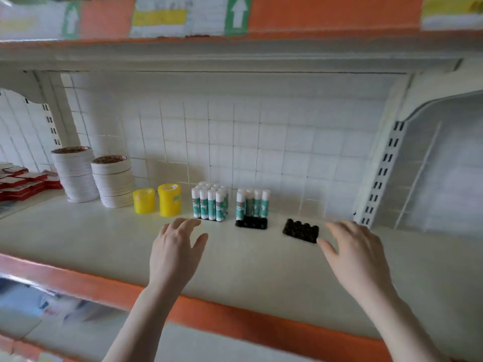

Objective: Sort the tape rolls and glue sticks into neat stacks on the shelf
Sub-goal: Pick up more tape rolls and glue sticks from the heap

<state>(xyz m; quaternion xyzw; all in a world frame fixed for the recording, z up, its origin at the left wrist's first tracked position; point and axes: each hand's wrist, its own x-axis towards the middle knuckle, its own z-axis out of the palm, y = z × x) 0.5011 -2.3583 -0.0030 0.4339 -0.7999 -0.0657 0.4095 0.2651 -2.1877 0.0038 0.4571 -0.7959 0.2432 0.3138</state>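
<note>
Two stacks of white tape rolls point(75, 175) point(113, 181) stand at the shelf's back left. Beside them sit two yellow tape dispensers point(143, 200) point(169, 199). A full black tray of upright glue sticks point(210, 202) stands mid-shelf. To its right a second tray holds a back row of glue sticks point(252, 202) with empty front holes point(251, 222). An empty black tray point(300, 230) lies tilted further right. My left hand point(176, 248) hovers with spread fingers just in front of the full tray. My right hand point(352, 253) is spread beside the empty tray, thumb near its corner, holding nothing.
The cream shelf point(104, 239) has an orange front edge point(209, 312). Red boxes point(21, 182) are piled at the far left. A white tiled back wall and a slotted upright point(381, 173) bound the bay; another shelf hangs overhead.
</note>
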